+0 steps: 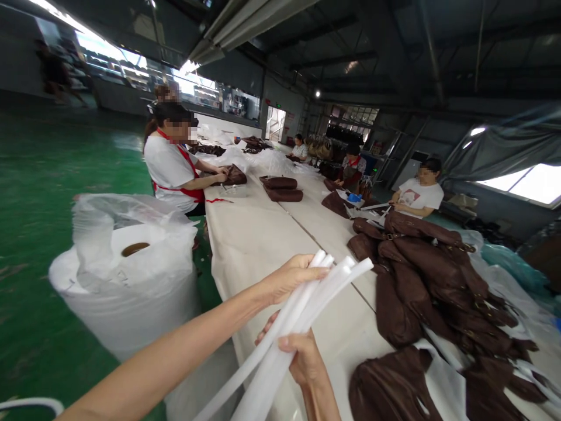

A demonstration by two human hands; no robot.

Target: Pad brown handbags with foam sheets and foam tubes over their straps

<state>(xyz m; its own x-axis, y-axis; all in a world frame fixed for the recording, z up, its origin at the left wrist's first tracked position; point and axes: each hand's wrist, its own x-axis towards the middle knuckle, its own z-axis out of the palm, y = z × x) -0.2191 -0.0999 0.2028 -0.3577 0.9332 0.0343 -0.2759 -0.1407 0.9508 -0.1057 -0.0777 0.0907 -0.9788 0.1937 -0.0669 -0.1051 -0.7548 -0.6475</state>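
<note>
A bundle of several long white foam rods (274, 365) slants up from the bottom edge over the near end of the table. My left hand (291, 279) is closed around the bundle near its upper ends, thumb lying across it. Lower down, my right hand (307, 354) grips the same rods, with its thumb in front and its fingers partly hidden behind them. Just right of my hands lies a heap of dark brown bags (421, 263). A separate brown bag (388, 380) with white sheet material beside it rests at the near right.
A long cream-covered table (249, 234) runs away from me. At left stands a large white roll (127, 298) under clear plastic. A person in a red apron (175, 169) handles a brown bag across the table's left side; others work along the right. Two brown bags (280, 188) lie mid-table.
</note>
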